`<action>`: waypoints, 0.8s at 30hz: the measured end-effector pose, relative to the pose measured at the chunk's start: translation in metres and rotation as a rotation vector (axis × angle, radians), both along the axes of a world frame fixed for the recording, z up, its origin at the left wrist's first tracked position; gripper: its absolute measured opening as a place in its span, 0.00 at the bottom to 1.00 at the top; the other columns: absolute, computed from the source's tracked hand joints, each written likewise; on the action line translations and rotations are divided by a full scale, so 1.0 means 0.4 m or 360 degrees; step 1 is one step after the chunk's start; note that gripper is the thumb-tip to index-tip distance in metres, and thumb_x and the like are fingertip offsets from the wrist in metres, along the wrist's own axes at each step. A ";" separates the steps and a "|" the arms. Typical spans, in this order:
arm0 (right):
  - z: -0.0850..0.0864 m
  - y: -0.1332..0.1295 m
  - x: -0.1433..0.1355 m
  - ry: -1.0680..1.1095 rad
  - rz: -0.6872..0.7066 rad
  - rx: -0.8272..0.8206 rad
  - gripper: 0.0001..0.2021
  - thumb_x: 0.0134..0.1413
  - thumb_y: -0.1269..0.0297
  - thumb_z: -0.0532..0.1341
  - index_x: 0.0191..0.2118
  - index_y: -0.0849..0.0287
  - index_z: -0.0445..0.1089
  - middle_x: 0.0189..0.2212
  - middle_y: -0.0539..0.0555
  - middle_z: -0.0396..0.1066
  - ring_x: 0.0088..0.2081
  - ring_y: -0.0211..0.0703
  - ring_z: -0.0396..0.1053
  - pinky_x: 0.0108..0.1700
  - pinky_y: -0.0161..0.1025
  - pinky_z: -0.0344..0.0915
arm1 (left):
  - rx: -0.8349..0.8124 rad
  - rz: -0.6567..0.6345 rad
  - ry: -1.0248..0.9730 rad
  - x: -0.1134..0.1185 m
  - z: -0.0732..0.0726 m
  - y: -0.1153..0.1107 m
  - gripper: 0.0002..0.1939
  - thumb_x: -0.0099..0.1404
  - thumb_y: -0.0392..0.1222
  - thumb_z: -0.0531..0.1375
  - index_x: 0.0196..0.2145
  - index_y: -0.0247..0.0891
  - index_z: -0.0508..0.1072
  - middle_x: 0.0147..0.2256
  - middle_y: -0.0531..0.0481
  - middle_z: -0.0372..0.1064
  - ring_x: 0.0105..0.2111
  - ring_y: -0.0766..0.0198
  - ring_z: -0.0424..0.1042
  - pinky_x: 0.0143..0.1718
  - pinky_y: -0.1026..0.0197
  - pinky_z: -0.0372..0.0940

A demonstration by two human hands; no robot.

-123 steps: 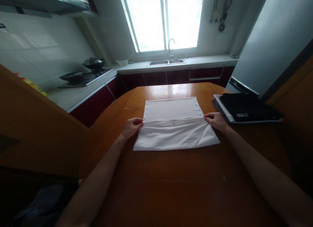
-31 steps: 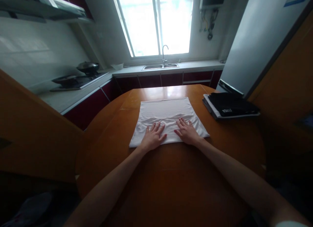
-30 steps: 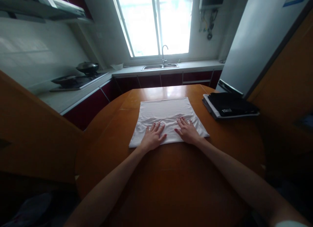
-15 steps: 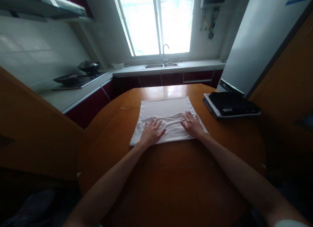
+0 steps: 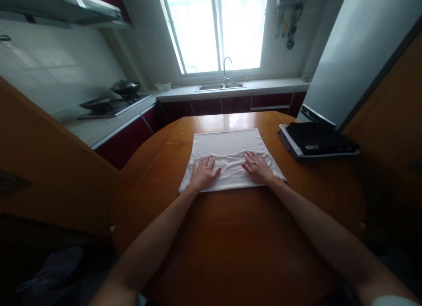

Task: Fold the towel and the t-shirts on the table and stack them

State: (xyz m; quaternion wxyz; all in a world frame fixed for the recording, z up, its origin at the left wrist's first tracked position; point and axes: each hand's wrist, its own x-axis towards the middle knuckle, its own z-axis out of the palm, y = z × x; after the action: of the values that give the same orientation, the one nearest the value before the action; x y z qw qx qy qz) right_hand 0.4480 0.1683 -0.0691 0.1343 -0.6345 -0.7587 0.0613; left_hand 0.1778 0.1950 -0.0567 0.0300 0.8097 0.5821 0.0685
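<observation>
A white cloth (image 5: pixel 227 142), folded into a rough rectangle, lies on the wooden table (image 5: pixel 240 244). Wrinkles run across its near half, while the far half looks smoother. My left hand (image 5: pixel 203 173) rests palm down on the near left part of the cloth, fingers spread. On the near right part lies my right hand (image 5: pixel 258 168), also flat with its fingers stretched out. Neither hand grips the fabric.
A stack of folded dark and white clothes (image 5: pixel 318 141) sits at the table's right side. Behind the table are a counter with a sink (image 5: pixel 220 86), a stove (image 5: pixel 115 106) with a pan at the left, and a fridge (image 5: pixel 343 55) at the right.
The view has shifted slightly, so the scene appears a little farther right. Both hands stay flat on the cloth, with the right hand's fingers slightly closer together.
</observation>
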 end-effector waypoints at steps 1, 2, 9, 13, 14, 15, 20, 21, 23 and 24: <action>-0.002 0.003 -0.001 -0.0009 0.0014 -0.0059 0.33 0.71 0.48 0.43 0.72 0.65 0.51 0.73 0.61 0.43 0.73 0.53 0.39 0.70 0.62 0.37 | -0.0013 -0.0004 0.0006 -0.001 -0.003 0.002 0.36 0.73 0.62 0.45 0.70 0.40 0.55 0.72 0.39 0.42 0.71 0.42 0.42 0.67 0.31 0.40; -0.002 0.005 -0.001 -0.0016 0.0016 -0.0094 0.33 0.71 0.47 0.43 0.72 0.65 0.51 0.73 0.61 0.42 0.73 0.53 0.39 0.70 0.63 0.38 | -0.0016 -0.0006 0.0009 -0.001 -0.005 0.003 0.37 0.73 0.63 0.45 0.71 0.39 0.55 0.72 0.39 0.42 0.71 0.42 0.42 0.67 0.31 0.40; 0.004 0.005 -0.002 -0.0059 0.0050 0.0022 0.36 0.71 0.44 0.41 0.73 0.64 0.46 0.73 0.60 0.39 0.74 0.51 0.36 0.70 0.62 0.34 | -0.0039 0.0000 0.0045 0.001 -0.008 0.006 0.37 0.73 0.63 0.44 0.71 0.39 0.54 0.72 0.40 0.40 0.72 0.43 0.40 0.68 0.31 0.38; 0.002 0.004 -0.003 -0.0034 0.0045 -0.0069 0.36 0.70 0.44 0.41 0.73 0.62 0.47 0.73 0.60 0.40 0.74 0.52 0.37 0.70 0.62 0.37 | -0.0058 0.0006 0.0061 0.000 -0.006 0.004 0.38 0.73 0.63 0.44 0.71 0.39 0.52 0.73 0.40 0.39 0.72 0.44 0.39 0.68 0.32 0.38; 0.001 0.004 -0.003 -0.0026 0.0034 -0.0033 0.36 0.70 0.44 0.41 0.73 0.63 0.46 0.73 0.61 0.40 0.74 0.52 0.37 0.70 0.62 0.37 | -0.0064 0.0008 0.0064 0.000 -0.005 0.004 0.38 0.73 0.63 0.44 0.71 0.39 0.52 0.73 0.40 0.39 0.72 0.44 0.39 0.68 0.32 0.38; 0.001 0.005 -0.003 -0.0021 0.0022 0.0016 0.35 0.70 0.45 0.41 0.73 0.63 0.46 0.73 0.61 0.40 0.74 0.52 0.37 0.70 0.61 0.37 | -0.0069 0.0008 0.0067 0.000 -0.004 0.004 0.38 0.73 0.64 0.44 0.71 0.40 0.52 0.73 0.40 0.39 0.72 0.44 0.39 0.68 0.32 0.38; -0.003 0.008 -0.001 -0.0050 0.0002 0.0008 0.35 0.71 0.45 0.42 0.72 0.64 0.49 0.73 0.63 0.43 0.73 0.53 0.39 0.70 0.61 0.38 | -0.0047 0.0008 0.0055 0.000 0.005 0.000 0.36 0.73 0.62 0.45 0.71 0.40 0.53 0.72 0.40 0.41 0.71 0.43 0.42 0.67 0.31 0.40; -0.003 0.008 -0.001 -0.0052 0.0000 -0.0015 0.34 0.70 0.45 0.43 0.72 0.64 0.50 0.73 0.63 0.43 0.73 0.54 0.40 0.70 0.61 0.39 | -0.0009 0.0015 0.0052 0.002 0.009 -0.003 0.36 0.73 0.61 0.45 0.71 0.40 0.55 0.72 0.39 0.43 0.71 0.42 0.43 0.67 0.31 0.41; 0.001 0.003 -0.004 -0.0045 -0.0013 0.0022 0.34 0.70 0.46 0.44 0.72 0.64 0.51 0.73 0.63 0.44 0.73 0.54 0.41 0.70 0.61 0.39 | 0.0146 -0.0002 0.0043 0.010 0.016 -0.015 0.34 0.73 0.59 0.47 0.70 0.39 0.57 0.71 0.39 0.47 0.71 0.43 0.45 0.68 0.33 0.41; 0.005 -0.001 -0.007 -0.0037 -0.0020 0.0077 0.33 0.71 0.47 0.44 0.71 0.64 0.51 0.72 0.63 0.45 0.73 0.54 0.42 0.70 0.60 0.39 | 0.0243 -0.0038 0.0034 0.016 0.018 -0.023 0.33 0.74 0.58 0.47 0.69 0.39 0.58 0.71 0.39 0.48 0.71 0.44 0.45 0.68 0.35 0.41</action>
State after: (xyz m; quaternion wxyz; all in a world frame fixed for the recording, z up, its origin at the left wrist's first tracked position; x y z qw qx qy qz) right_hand 0.4452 0.1679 -0.0670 0.1412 -0.6364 -0.7576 0.0346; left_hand 0.1841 0.1859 -0.0493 -0.0371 0.8171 0.5659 0.1037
